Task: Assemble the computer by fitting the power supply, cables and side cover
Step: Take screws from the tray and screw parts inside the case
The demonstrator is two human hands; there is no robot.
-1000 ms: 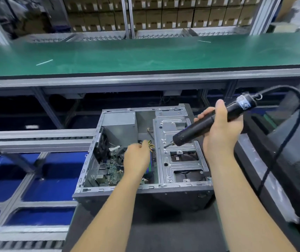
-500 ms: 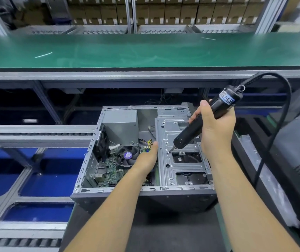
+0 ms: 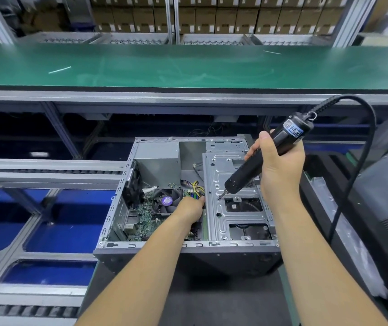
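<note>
Your right hand point(image 3: 280, 168) grips the black electric screwdriver point(image 3: 263, 158), tip on the silver drive bracket point(image 3: 237, 220). Your left hand point(image 3: 189, 208) reaches inside the open grey computer case point(image 3: 188, 252); I cannot tell how its fingers lie.

Open PC case point(image 3: 188, 252) lies on its side on the dark tabletop point(image 3: 211, 302). Right hand point(image 3: 280, 165) grips a black electric screwdriver point(image 3: 258, 163), tilted, bit tip on the drive cage point(image 3: 237, 217) near its 9 o'clock edge. Left hand point(image 3: 190, 208) reaches inside, fingertips at the cage edge beside the cables point(image 3: 196, 185). Power supply point(image 3: 157, 161) sits at the case's 11 o'clock corner; fan point(image 3: 166, 201) lies just at 9 o'clock of the left hand.
</note>
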